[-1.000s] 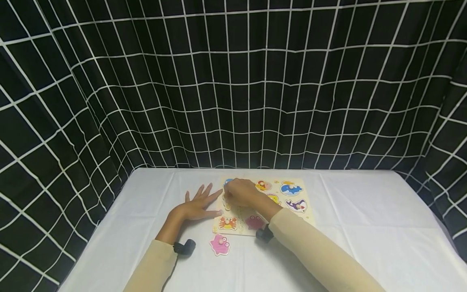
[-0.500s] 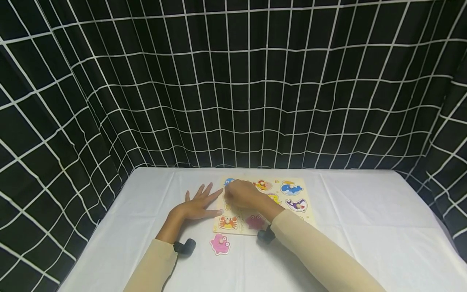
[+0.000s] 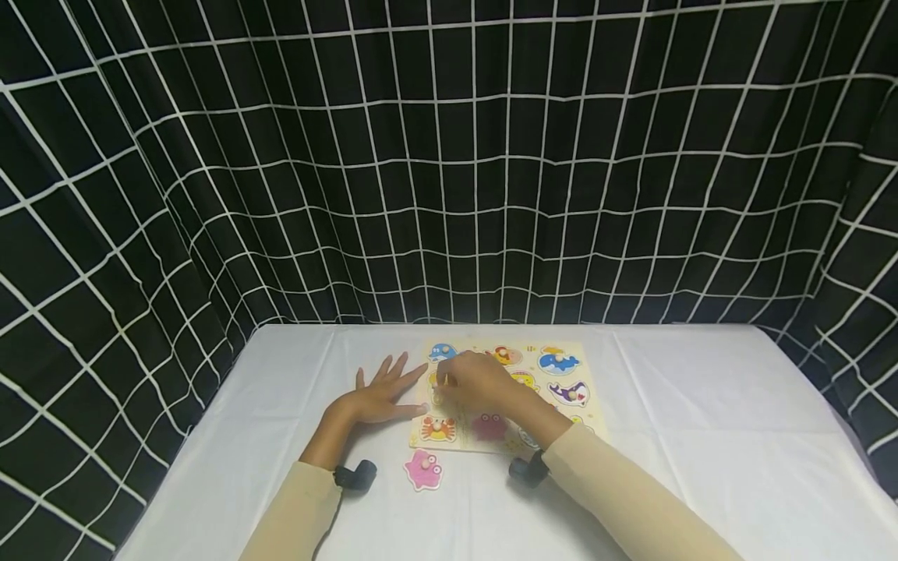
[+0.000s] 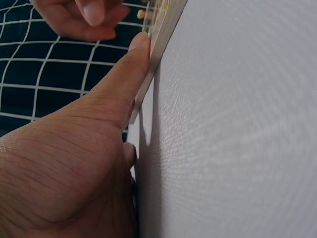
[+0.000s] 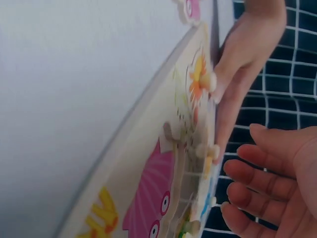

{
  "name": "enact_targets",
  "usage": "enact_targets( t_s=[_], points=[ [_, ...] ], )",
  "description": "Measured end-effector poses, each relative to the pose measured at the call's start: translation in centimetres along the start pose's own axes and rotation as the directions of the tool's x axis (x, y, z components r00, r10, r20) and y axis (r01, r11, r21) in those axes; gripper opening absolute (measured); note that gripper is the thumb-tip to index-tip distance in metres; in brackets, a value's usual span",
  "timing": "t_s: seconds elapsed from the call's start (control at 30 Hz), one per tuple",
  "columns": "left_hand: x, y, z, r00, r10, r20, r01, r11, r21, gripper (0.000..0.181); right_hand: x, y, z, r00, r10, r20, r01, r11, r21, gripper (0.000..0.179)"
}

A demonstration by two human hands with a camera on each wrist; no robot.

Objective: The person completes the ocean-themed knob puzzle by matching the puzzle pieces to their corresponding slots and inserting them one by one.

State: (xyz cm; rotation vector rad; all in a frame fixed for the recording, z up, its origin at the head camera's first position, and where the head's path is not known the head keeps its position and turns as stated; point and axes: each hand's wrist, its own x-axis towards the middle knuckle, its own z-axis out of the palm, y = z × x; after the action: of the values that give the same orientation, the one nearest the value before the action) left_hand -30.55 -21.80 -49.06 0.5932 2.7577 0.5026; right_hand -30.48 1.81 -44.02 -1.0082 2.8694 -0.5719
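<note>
My left hand (image 3: 382,397) lies flat with fingers spread at the left side of a wooden knob puzzle board (image 3: 464,441). Its thumb rests on the board's edge, also visible in the left wrist view. Over the board's left part hovers my right hand (image 3: 477,382). In the right wrist view its loosely curled fingers (image 5: 267,173) hold nothing and stand apart from the knobs. Below them sits a yellowish piece (image 3: 436,396), partly hidden. A crab piece (image 3: 438,428) and a blue whale piece (image 3: 442,353) are in the board. A pink fish piece (image 3: 423,470) lies off it.
A pink printed recess (image 3: 489,427) shows near the board's front edge. More knobbed pieces, including a blue whale (image 3: 559,361) and a purple orca (image 3: 570,394), fill the right side. A black gridded curtain (image 3: 449,195) hangs behind the white-covered table (image 3: 701,467).
My right hand has moved slightly back toward the right and front, and its fingers have loosened. The blue whale piece at the far left corner is now uncovered. The left hand stays put.
</note>
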Motion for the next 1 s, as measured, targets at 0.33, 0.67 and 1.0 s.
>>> enact_targets(
  t_s=[0.33,0.67,1.0],
  points=[
    [0.2,0.0,-0.1,1.0,-0.006,0.006,0.007,1.0,-0.009,0.085,-2.6,-1.5,0.2,0.998,-0.053,-0.045,0.054,0.998,0.021,0.006],
    [0.4,-0.8,0.8,0.998,0.053,-0.044,-0.055,0.997,-0.053,0.088,-5.4,-4.4,1.3,0.986,-0.167,-0.022,0.165,0.985,-0.057,0.005],
    [-0.3,0.5,0.1,0.999,0.022,-0.024,-0.022,1.0,-0.021,0.085,-7.3,-5.8,2.4,0.983,-0.174,0.06,0.175,0.985,-0.011,0.008]
  ],
)
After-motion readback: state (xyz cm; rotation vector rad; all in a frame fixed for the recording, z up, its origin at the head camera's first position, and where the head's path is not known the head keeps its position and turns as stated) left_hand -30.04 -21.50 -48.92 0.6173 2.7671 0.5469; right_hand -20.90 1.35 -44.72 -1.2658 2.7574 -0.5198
